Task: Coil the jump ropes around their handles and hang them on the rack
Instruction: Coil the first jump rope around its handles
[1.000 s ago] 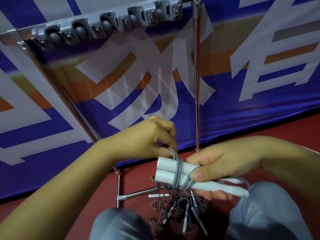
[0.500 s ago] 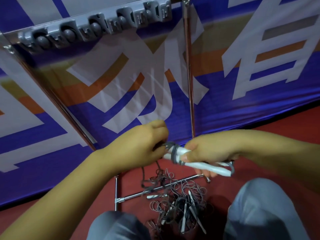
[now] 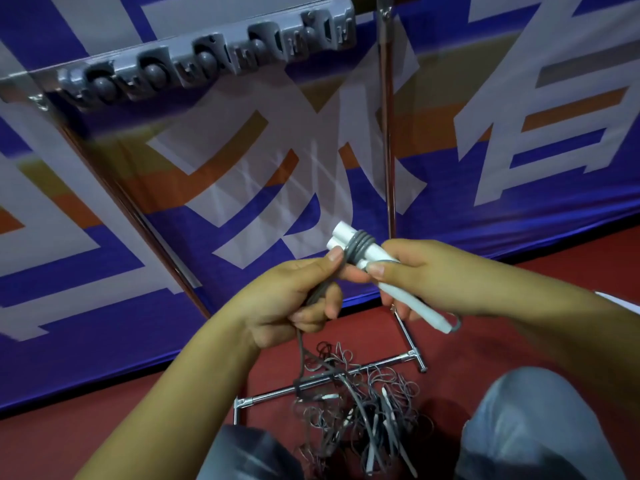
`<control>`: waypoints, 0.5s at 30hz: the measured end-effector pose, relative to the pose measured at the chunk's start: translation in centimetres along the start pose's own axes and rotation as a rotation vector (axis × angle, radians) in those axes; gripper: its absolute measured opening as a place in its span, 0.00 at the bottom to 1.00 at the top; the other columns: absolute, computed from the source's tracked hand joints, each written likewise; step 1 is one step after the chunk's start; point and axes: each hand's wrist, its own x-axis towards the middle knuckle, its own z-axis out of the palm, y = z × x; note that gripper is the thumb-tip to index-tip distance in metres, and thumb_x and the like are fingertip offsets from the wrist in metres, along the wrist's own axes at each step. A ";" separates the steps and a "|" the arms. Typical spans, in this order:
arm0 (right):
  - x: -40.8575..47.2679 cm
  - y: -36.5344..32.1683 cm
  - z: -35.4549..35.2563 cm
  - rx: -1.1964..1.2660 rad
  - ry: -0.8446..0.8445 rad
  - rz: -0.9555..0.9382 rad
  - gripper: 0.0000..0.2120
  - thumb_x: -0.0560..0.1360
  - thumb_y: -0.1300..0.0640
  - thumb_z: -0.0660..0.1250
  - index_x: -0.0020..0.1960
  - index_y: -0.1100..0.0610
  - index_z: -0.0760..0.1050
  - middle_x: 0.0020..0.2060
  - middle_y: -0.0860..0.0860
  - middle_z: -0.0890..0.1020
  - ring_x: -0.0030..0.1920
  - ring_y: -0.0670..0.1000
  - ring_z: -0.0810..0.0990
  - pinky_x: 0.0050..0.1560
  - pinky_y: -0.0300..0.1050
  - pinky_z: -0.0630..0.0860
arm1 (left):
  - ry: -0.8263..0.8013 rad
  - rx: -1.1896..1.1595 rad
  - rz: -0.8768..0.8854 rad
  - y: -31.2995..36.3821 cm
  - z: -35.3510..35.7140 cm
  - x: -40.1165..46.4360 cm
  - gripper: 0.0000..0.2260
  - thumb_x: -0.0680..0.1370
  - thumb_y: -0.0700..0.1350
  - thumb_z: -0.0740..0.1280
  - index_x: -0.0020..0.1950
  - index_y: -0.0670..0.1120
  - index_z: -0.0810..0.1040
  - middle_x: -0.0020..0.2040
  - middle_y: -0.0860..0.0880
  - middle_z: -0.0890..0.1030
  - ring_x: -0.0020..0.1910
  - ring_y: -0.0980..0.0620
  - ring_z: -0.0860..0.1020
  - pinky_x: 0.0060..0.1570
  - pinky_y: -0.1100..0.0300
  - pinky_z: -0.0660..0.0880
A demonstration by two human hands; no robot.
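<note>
Handles (image 3: pixel 349 241): smooth white plastic. Rope (image 3: pixel 360 244): grey, rubbery, matt. Rack poles (image 3: pixel 387 133): polished metal, glossy. Hook bar (image 3: pixel 207 60): grey plastic. Banner (image 3: pixel 519 133): printed cloth.

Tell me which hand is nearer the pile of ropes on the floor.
Left. The left hand grips the grey cord straight above the pile of ropes. The right hand holds the white handles higher and further right.

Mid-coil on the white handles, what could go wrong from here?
1. The grey rope runs from the left hand down into the tangled pile of grey ropes on the red floor; pulling may snag it.
2. Only a few turns sit near the ends of the two white plastic handles in the right hand; slack could slip them off.
</note>
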 end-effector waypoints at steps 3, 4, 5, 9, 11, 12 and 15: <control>-0.2 0.3 0.0 0.135 -0.003 -0.031 0.10 0.79 0.51 0.60 0.52 0.58 0.74 0.36 0.51 0.81 0.33 0.48 0.79 0.35 0.42 0.77 | -0.027 -0.121 0.046 0.1 -0.1 0.0 0.13 0.73 0.49 0.63 0.36 0.45 0.83 0.27 0.49 0.78 0.19 0.60 0.67 0.19 0.69 0.64; -0.3 0.5 0.1 0.165 0.005 -0.051 0.10 0.79 0.52 0.61 0.52 0.58 0.74 0.36 0.51 0.81 0.33 0.48 0.79 0.35 0.43 0.77 | -0.036 -0.134 0.058 0.0 -0.2 -0.1 0.11 0.71 0.50 0.65 0.35 0.45 0.83 0.29 0.49 0.79 0.21 0.59 0.70 0.22 0.68 0.69; -0.5 0.5 0.3 0.185 0.010 -0.072 0.09 0.79 0.52 0.61 0.50 0.57 0.74 0.35 0.50 0.81 0.32 0.48 0.79 0.35 0.45 0.76 | -0.066 -0.140 0.075 -0.2 -0.4 -0.1 0.09 0.69 0.50 0.69 0.36 0.45 0.83 0.31 0.49 0.80 0.23 0.59 0.72 0.24 0.67 0.71; -1.3 0.8 1.0 0.327 -0.008 -0.135 0.14 0.71 0.45 0.63 0.46 0.54 0.75 0.35 0.51 0.81 0.31 0.49 0.78 0.36 0.50 0.73 | -0.196 -0.129 0.126 -0.7 -1.2 -0.7 0.13 0.65 0.52 0.77 0.41 0.44 0.84 0.32 0.49 0.81 0.22 0.63 0.68 0.23 0.71 0.65; -1.6 1.0 1.5 0.405 -0.026 -0.158 0.15 0.70 0.45 0.62 0.47 0.56 0.75 0.34 0.51 0.81 0.30 0.48 0.77 0.34 0.46 0.74 | -0.146 -0.077 0.171 -0.8 -1.2 -1.0 0.13 0.66 0.53 0.76 0.40 0.44 0.84 0.31 0.49 0.80 0.20 0.63 0.66 0.23 0.72 0.63; -1.6 1.0 1.6 0.456 -0.034 -0.169 0.15 0.70 0.46 0.62 0.48 0.58 0.74 0.33 0.51 0.80 0.29 0.48 0.76 0.32 0.42 0.74 | -0.098 -0.040 0.203 -0.7 -1.1 -1.2 0.12 0.67 0.52 0.76 0.39 0.43 0.84 0.30 0.49 0.80 0.20 0.63 0.65 0.23 0.71 0.62; -1.7 0.9 2.2 0.590 -0.066 -0.174 0.18 0.73 0.48 0.63 0.52 0.63 0.74 0.32 0.52 0.78 0.28 0.48 0.74 0.29 0.39 0.72 | 0.108 0.085 0.305 -0.4 -0.8 -2.0 0.08 0.72 0.45 0.72 0.36 0.41 0.83 0.27 0.47 0.78 0.20 0.59 0.62 0.22 0.70 0.60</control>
